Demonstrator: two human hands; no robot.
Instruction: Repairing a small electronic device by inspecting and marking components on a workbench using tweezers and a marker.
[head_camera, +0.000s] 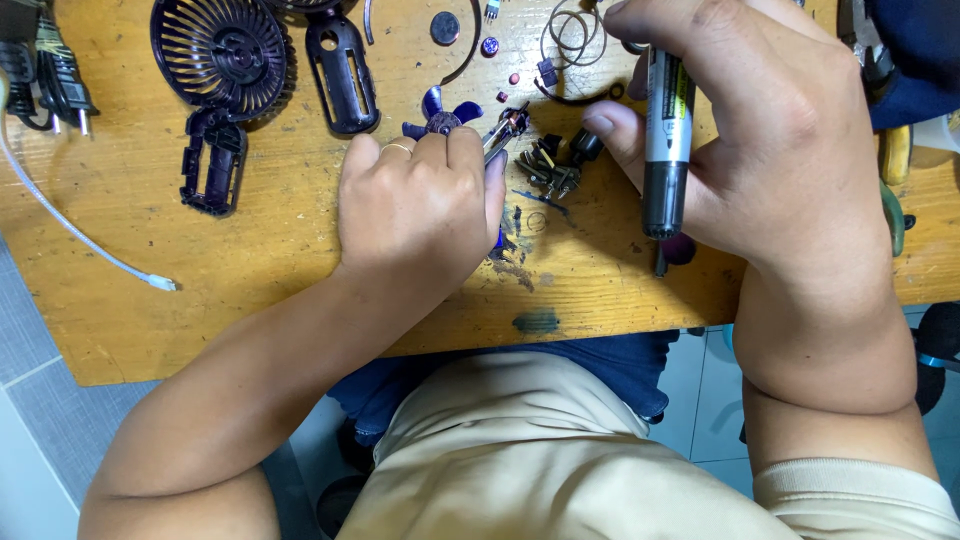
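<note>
The wooden tabletop under my hands is matt and worn, rough with dark stains and scratches. Left of my left hand on that table, the fan grille and handle shell are glossy dark purple plastic. The tool my left hand grips has shiny metal tips. The pen-shaped tool in my right hand is smooth black plastic with a glossy label. Beyond it lie thin metal wire rings.

Your left hand hides most of the small tool it grips; only the tip shows. Your right hand covers the black marker top. The parts between them are too small to identify.
</note>
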